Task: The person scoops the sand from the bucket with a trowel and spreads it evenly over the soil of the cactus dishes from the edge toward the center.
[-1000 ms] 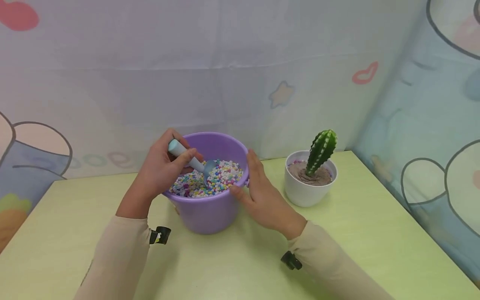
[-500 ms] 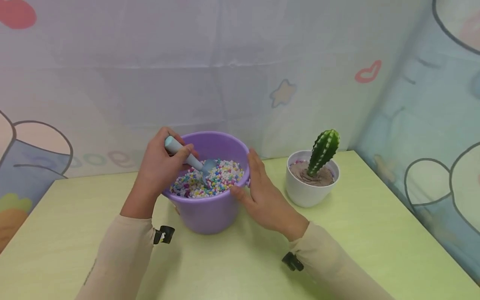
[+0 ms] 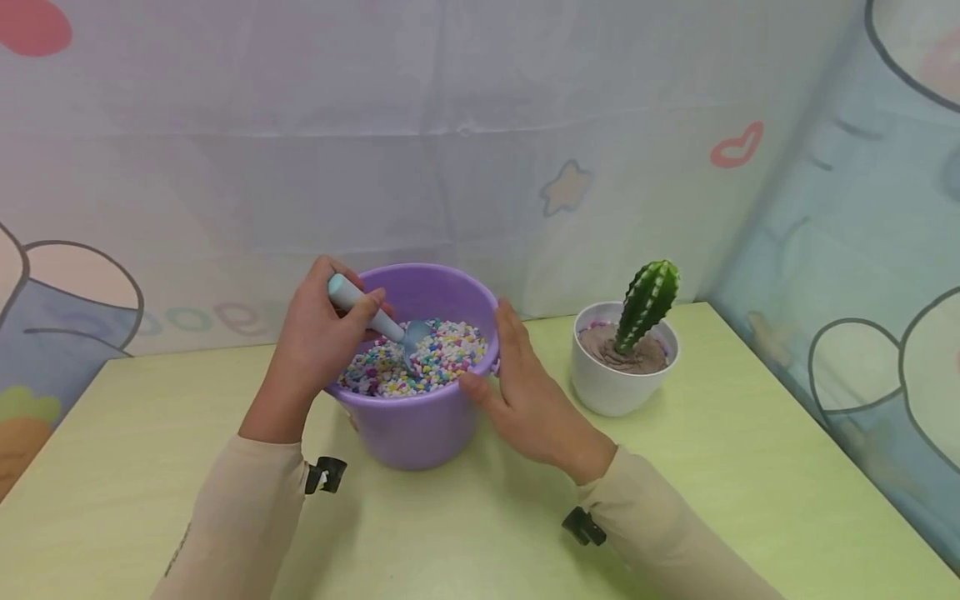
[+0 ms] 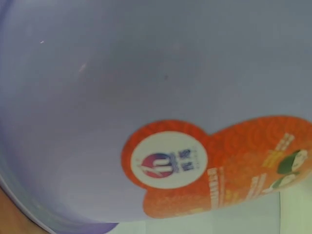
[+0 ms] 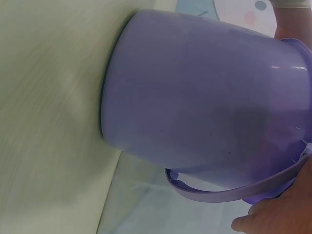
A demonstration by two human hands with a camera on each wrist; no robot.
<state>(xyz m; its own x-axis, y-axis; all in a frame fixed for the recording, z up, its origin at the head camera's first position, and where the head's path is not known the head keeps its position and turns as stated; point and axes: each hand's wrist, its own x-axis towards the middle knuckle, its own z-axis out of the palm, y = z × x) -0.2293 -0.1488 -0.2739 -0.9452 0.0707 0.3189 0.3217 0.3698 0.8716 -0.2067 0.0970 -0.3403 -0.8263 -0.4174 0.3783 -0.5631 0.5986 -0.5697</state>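
A purple bucket point(image 3: 420, 433) stands upright on the table, partly filled with small multicoloured beads point(image 3: 455, 343). Over its left side, my left hand point(image 3: 315, 337) grips a light blue toy shovel point(image 3: 415, 337) by the handle, its blade tip in the beads. My right hand point(image 3: 536, 408) rests against the bucket's right side, fingers straight and thumb near the front rim. A purple bail handle point(image 5: 219, 196) hangs along the bucket in the right wrist view. The left wrist view shows the bucket wall close up with an orange label point(image 4: 243, 170).
To the right of the bucket stands a white pot point(image 3: 618, 390) with a green cactus point(image 3: 647, 304) in brownish filling. The pale green table point(image 3: 465, 542) meets a cartoon-printed cloth point(image 3: 337, 167) at the back. More printed cloth point(image 3: 847, 250) hangs at the right.
My left hand has shifted slightly, and the shovel's handle has tipped a little to the left. The right hand stays at the bucket. Between the last two frames little differs.
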